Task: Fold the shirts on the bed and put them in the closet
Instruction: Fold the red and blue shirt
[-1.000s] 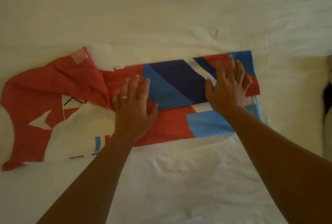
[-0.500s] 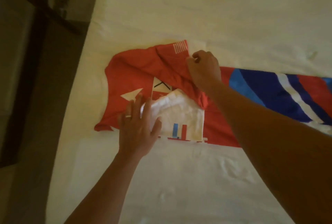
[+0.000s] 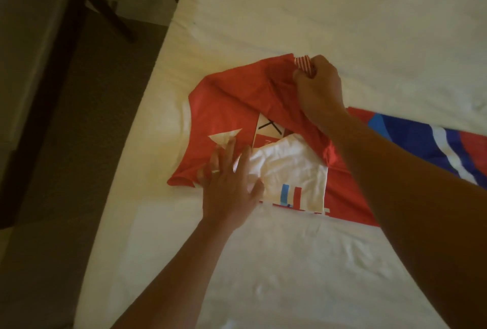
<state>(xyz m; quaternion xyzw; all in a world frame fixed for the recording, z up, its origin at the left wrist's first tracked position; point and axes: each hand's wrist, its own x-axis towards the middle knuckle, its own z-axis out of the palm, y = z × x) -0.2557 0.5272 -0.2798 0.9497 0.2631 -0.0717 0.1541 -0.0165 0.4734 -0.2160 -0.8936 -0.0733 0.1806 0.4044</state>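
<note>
Right hand (image 3: 317, 83) has pulled shirt (image 3: 232, 107) sleeve farther up; left hand (image 3: 229, 183) stays.

The mostly red shirt (image 3: 232, 107), printed with white and blue shapes, lies partly folded on the white bed (image 3: 290, 12).

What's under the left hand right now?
The left hand lies flat on the shirt, fingers spread over its red cloth and the white panel. The cloth beneath the palm is hidden, and the bed sheet lies below that.
</note>
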